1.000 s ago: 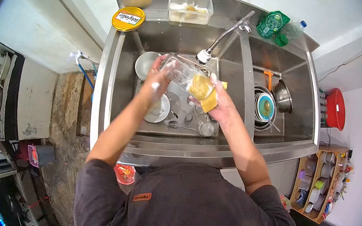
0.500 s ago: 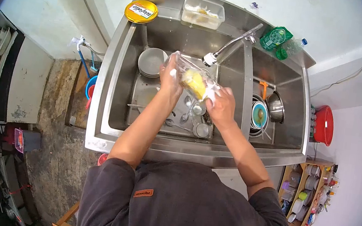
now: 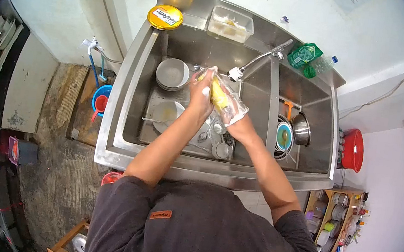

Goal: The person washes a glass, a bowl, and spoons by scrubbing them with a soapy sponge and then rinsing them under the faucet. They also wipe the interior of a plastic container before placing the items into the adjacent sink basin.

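Over the left basin of a steel double sink (image 3: 121, 116), my left hand (image 3: 200, 94) grips a clear glass jar (image 3: 225, 98), tilted with its mouth toward my right. My right hand (image 3: 238, 126) is pushed into the jar's mouth with a yellow sponge (image 3: 217, 93), which shows through the glass. The faucet head (image 3: 233, 73) hangs just behind the jar.
In the left basin lie grey bowls (image 3: 172, 74), a plate (image 3: 166, 114) and small cups. The right basin holds stacked plates (image 3: 284, 135) and a steel pot (image 3: 301, 129). On the back ledge sit a yellow lid (image 3: 165, 17), a plastic box (image 3: 231, 24) and green bottles (image 3: 305, 55).
My right hand has pushed the sponge from the jar's mouth deep into the jar. The jar and both hands have shifted slightly, with the camera view moving too.
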The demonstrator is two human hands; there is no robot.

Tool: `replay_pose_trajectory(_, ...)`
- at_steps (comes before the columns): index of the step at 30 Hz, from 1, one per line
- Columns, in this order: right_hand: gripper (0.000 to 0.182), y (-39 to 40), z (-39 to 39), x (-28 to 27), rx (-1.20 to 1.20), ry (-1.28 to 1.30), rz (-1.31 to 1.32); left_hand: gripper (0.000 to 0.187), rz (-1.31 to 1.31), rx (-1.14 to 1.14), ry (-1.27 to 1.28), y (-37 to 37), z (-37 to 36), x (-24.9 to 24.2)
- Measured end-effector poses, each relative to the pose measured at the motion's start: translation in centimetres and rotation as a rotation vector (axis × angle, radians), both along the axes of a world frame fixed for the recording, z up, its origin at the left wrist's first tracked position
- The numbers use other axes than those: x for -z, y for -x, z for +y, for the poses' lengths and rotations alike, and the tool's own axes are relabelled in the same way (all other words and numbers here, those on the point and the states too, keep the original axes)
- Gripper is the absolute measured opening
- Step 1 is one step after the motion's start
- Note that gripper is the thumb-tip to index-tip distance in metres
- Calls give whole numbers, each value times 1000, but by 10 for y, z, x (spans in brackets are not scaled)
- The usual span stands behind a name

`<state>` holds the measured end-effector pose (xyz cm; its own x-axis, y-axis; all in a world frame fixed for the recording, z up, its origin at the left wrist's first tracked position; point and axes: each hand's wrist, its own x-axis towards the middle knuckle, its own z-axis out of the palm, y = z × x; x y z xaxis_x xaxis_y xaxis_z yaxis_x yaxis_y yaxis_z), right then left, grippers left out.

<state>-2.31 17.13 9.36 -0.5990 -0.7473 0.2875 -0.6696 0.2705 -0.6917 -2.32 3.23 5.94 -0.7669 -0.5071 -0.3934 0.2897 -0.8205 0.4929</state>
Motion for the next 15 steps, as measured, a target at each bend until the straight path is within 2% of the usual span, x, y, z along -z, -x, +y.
replay_pose_trajectory(2, 56, -3, -12, -6, 45, 155, -256, 24, 211, 73, -23, -4, -2, -4)
replay_pose_trajectory(4, 54, -4, -22, -9, 62, 246, -369, 24, 281, 116, -68, -6, -9, -13)
replay_pose_trajectory(6, 53, -3, -28, -12, 53, 216, -246, 23, 348, 157, -115, -8, -14, -21)
replay_pose_trajectory(9, 51, 10, -27, -18, -53, 45, 112, 25, 294, 113, -35, -3, -17, -24)
replay_pose_trajectory(10, 48, 19, -23, -13, -134, 9, 151, 37, 168, 16, -29, 4, -16, -12)
replay_pose_trajectory(11, 48, 22, -21, -6, -139, 9, 149, 52, 43, -80, -22, 11, -14, 1)
replay_pose_trajectory(13, 46, 23, -24, -6, -164, 30, 131, 50, 29, -138, -7, 11, -10, -1)
replay_pose_trajectory(14, 47, 16, -22, -5, -49, 17, 5, 46, 43, -161, 16, 10, -7, -2)
replay_pose_trajectory(15, 47, 10, -28, -4, -54, 14, 7, 43, 53, -185, 36, 7, -6, -7)
